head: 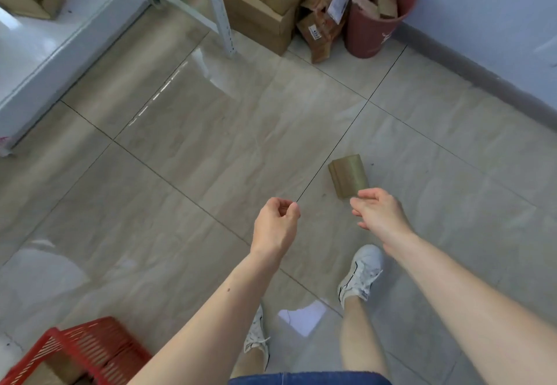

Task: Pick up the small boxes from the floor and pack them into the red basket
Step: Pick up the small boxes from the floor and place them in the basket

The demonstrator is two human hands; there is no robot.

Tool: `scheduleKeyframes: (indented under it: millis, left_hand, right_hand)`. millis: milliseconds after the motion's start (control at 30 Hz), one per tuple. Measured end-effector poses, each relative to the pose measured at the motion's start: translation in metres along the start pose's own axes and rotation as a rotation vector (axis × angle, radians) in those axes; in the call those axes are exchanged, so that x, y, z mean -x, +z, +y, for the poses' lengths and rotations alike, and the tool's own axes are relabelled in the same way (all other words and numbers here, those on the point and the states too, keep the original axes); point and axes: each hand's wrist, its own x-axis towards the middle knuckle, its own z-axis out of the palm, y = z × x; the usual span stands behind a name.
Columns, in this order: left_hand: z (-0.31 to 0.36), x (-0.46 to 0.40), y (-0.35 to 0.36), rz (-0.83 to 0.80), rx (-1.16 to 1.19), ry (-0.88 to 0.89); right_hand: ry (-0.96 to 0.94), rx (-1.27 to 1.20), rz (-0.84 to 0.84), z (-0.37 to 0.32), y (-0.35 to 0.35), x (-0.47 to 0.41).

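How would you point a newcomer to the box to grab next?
Start at the beige tiled floor, just ahead of the right hand. The small brown box lies there alone; the other boxes are stacked by the far wall.

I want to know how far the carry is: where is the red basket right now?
In the head view the red basket sits on the floor at the bottom left, beside the person's left arm, well away from the small box near the right hand.
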Motion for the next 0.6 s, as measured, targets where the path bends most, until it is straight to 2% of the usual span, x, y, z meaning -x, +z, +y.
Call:
scheduleKeyframes:
  millis: [300,433,600]
  left_hand:
    - [0.042,-0.101,0.128,0.058,0.005,-0.094]
    - [0.038,-0.151,0.170,0.059,-0.043,-0.098]
    - [0.007,-0.218,0.212,-0.035,-0.085,-0.133]
  right_hand:
    - [0.041,0.100,-0.074,-0.008,-0.056,-0.151]
    - [0.048,0.165,-0.100,0.005,-0.056,-0.213]
    - [0.041,0.346,-0.111,0.040,-0.042,-0.285]
